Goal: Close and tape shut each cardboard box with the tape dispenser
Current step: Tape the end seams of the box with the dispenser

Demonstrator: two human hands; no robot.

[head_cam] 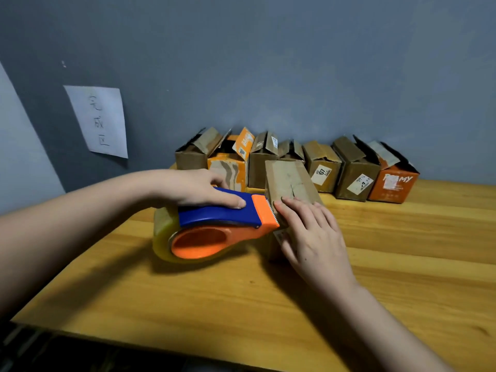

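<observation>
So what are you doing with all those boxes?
A person is taping a small cardboard box shut on the wooden table. The left hand grips the blue and orange tape dispenser, its toothed end against the box. The right hand rests flat on the box, its fingers straight, holding it steady. Seven more boxes wait in a row by the wall, flaps open. A paper sign hangs on the wall.

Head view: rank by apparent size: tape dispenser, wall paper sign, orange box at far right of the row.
1. tape dispenser, though it is nearest the camera, so its lead is partly perspective.
2. paper sign on the wall.
3. orange box, not far behind the sign; it sits farthest back, so true order is unsure.
</observation>
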